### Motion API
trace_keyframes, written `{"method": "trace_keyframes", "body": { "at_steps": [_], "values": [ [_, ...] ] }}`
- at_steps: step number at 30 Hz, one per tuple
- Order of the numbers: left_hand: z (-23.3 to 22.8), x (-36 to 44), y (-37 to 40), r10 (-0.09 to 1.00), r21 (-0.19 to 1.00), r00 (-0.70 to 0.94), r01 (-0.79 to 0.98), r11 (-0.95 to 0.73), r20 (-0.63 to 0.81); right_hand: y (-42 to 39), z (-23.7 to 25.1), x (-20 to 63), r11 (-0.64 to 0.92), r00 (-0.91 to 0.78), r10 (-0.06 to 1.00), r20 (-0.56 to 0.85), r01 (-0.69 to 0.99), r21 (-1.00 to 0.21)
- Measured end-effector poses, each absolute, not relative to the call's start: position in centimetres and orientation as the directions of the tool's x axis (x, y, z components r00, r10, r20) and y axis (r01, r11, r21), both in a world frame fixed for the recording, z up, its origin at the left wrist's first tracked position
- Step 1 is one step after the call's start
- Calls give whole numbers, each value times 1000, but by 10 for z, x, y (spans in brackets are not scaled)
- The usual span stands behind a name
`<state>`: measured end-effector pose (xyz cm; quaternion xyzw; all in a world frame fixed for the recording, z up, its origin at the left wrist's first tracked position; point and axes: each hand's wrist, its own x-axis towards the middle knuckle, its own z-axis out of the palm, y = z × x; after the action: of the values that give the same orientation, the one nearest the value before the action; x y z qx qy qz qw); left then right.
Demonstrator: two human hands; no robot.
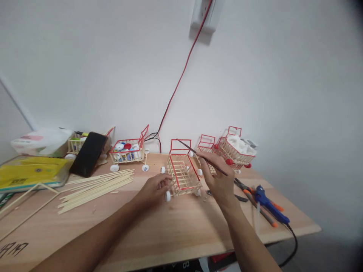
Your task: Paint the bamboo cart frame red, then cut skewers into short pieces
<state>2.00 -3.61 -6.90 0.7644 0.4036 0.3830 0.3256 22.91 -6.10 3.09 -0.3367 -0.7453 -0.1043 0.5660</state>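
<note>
A small stick-built cart [183, 173] with red rims and white wheels stands on the wooden table [170, 230]. My left hand [154, 189] rests against its left side, fingers by a front wheel. My right hand [219, 179] holds a thin dark paintbrush [202, 156] whose tip points at the cart's red handle frame. Both arms reach in from the near edge.
Two more carts, one [127, 151] filled with bottle caps and one [236, 149] with white pieces, stand at the back. Loose wooden sticks [96, 187] lie left. A black phone [88, 153], a blue glue gun [269, 206], pliers [245, 189] and yellow packaging [31, 172] surround them.
</note>
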Motion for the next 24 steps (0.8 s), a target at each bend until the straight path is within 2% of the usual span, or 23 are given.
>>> {"method": "trace_keyframes", "body": {
  "at_steps": [5, 11, 24],
  "values": [
    [-70, 21, -35, 872, 814, 373, 365, -452, 318, -72, 30, 237, 720, -58, 400, 915, 637, -275],
    [-69, 21, -36, 867, 803, 381, 375, -463, 322, -77, 20, 229, 774, -167, 407, 898, 585, -242],
    [-68, 21, -36, 869, 811, 380, 366, -456, 316, -65, 13, 222, 791, -137, 389, 911, 557, -254]
  ]
}}
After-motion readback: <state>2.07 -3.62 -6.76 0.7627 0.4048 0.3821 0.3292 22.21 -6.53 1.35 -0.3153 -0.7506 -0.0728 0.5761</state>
